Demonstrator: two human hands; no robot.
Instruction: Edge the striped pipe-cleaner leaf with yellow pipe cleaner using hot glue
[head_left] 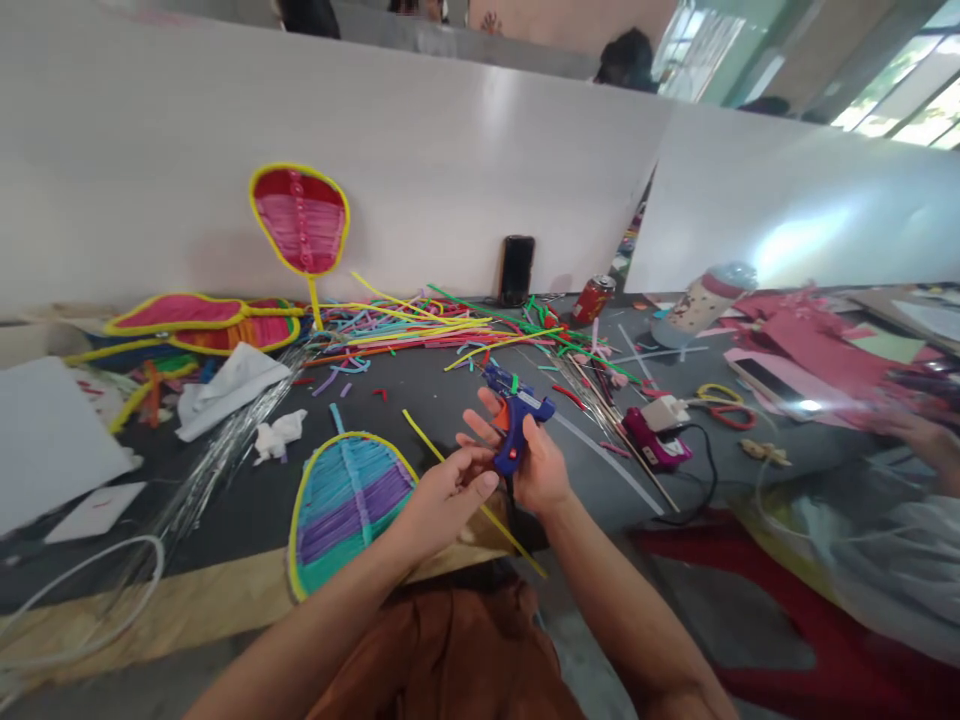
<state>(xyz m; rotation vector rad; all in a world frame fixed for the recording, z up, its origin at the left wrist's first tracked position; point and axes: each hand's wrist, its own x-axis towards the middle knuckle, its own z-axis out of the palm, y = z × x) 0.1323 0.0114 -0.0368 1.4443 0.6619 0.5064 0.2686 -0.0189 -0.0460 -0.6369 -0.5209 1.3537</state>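
A blue hot glue gun (pixel 512 440) rests in my right hand (pixel 544 465), held over the table's front edge. Its handle lies against the palm, and several fingers stretch out past its far side. Close beside the handle is my left hand (pixel 450 490), its fingers curled in and the thumb near them; anything between them is hidden. Below and to the left lies a fan-shaped piece (pixel 352 500) of blue, purple and green strips with a yellow rim. One yellow pipe cleaner (pixel 427 437) slants from the table down behind my left hand.
Loose coloured pipe cleaners (pixel 427 330) heap along the white partition (pixel 420 160). A pink-and-red fan (pixel 300 220) stands upright there, near a phone (pixel 517 268) and a red can (pixel 594 300). To the right are a magenta power adapter (pixel 656 440), scissors (pixel 727 408) and another person's hand (pixel 919 440).
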